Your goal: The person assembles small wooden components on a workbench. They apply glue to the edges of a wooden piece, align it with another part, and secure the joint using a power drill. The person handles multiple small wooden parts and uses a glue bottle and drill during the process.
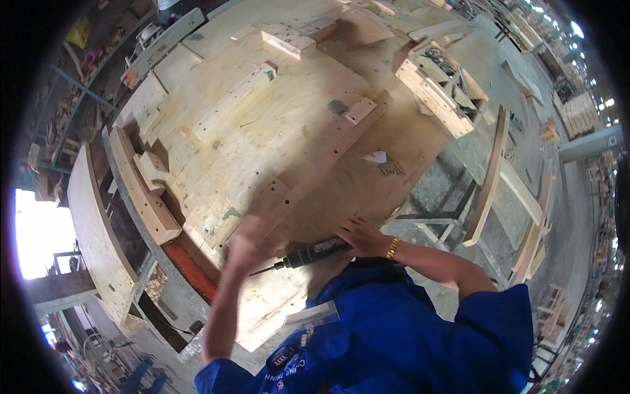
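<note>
My left hand (257, 231), smeared by motion, is at the near end of a long wooden bar (314, 172) with dark holes along it; its fingers cannot be made out. At the near edge of the worktable, my right hand (359, 236) has its fingers stretched out over the plywood. Its palm side is at the rear end of a dark power drill (308, 255), whose long thin bit points left, below my left wrist. Whether the palm touches the drill is hidden. A short wooden block (361, 110) sits at the bar's far end.
A wooden box (434, 97) with metal bits stands at the far right of the plywood worktable (230, 154). Wooden beams (143, 190) line the left edge, and another bar (237, 97) lies farther back. A white scrap (376, 157) lies right of the middle. Long timbers (491, 184) lean at right.
</note>
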### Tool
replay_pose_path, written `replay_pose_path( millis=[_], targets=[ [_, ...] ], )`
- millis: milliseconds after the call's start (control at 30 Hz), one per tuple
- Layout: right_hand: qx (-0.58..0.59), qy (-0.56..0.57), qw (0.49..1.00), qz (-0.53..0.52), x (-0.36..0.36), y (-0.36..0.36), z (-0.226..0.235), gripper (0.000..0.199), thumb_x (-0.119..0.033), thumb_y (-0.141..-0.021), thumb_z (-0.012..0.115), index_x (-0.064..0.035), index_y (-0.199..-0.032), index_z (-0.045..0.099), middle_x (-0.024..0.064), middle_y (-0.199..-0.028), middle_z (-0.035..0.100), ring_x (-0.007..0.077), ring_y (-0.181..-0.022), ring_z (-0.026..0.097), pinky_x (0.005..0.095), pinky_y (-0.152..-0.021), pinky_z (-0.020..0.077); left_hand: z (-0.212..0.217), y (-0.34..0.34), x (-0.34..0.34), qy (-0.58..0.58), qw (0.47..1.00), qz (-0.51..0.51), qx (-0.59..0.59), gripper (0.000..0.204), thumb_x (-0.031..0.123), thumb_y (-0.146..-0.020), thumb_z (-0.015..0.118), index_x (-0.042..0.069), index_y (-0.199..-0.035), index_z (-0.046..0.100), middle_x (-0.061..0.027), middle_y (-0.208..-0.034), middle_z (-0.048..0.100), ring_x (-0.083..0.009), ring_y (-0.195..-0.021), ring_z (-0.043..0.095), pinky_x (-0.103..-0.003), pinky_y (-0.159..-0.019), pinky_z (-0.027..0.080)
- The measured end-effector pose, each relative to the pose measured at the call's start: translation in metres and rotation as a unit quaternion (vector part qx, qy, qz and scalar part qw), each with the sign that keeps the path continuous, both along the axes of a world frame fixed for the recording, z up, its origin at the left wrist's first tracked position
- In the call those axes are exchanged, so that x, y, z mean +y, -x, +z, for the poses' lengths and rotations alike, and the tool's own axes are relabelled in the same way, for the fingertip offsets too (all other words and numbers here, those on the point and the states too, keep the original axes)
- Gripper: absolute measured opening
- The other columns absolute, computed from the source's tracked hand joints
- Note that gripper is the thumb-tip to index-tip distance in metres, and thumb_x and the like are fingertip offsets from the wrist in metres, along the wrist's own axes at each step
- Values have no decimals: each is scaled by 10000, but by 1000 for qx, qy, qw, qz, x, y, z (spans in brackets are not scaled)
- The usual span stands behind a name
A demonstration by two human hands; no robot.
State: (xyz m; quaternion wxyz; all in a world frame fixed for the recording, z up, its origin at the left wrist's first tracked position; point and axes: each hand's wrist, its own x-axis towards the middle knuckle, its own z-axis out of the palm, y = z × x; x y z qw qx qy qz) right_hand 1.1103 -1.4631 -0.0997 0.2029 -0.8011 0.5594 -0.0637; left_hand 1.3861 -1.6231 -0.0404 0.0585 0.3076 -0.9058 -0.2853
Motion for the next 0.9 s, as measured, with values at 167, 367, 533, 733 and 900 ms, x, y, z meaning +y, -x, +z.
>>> replay_pose_path(
  millis=[167, 367, 533, 733, 900],
  targets=[
    [-24, -33, 998, 52, -19, -14, 9, 457, -269, -618, 746, -42, -932, 505, 109, -946, 554, 317, -852, 590, 418, -738, 484, -31, 22, 89, 39, 999, -4, -24, 579, 333, -662, 757, 55, -1126, 550, -141, -1100, 553, -333, -1004, 546, -454, -839, 450],
    [-238, -185, 953, -13, 12, 8, 80, 575, -290, -707, 748, -42, -1150, 479, 152, -1050, 577, 289, -881, 604, 356, -687, 498, 1, 38, 95, 127, 988, -48, 75, 424, 232, -597, 775, 105, -970, 618, -83, -946, 587, -264, -884, 570, -418, -759, 441],
    [-517, -319, 786, -110, 19, 33, 125, 728, -242, -758, 715, -26, -1337, 331, 76, -926, 582, 150, -741, 573, 257, -598, 475, 106, 126, 64, 318, 911, -235, 113, 430, 200, -582, 766, 112, -980, 630, -46, -981, 591, -235, -956, 551, -449, -800, 417],
    [-715, -238, 614, -235, 9, 125, 124, 575, -263, -795, 679, -30, -1245, 406, 60, -807, 561, 125, -625, 567, 270, -542, 464, 93, 237, 24, 264, 929, -49, 256, 460, 147, -623, 795, 122, -1039, 602, -115, -1163, 529, -316, -1117, 485, -510, -898, 377],
    [-782, -165, 521, -299, 28, 232, 99, 596, -304, -762, 704, -30, -1198, 406, 90, -777, 580, 162, -604, 588, 289, -509, 477, 77, 330, -18, 153, 964, -23, 216, 325, 12, -702, 721, 30, -1007, 608, -130, -986, 588, -321, -939, 567, -399, -800, 464]
  ],
)
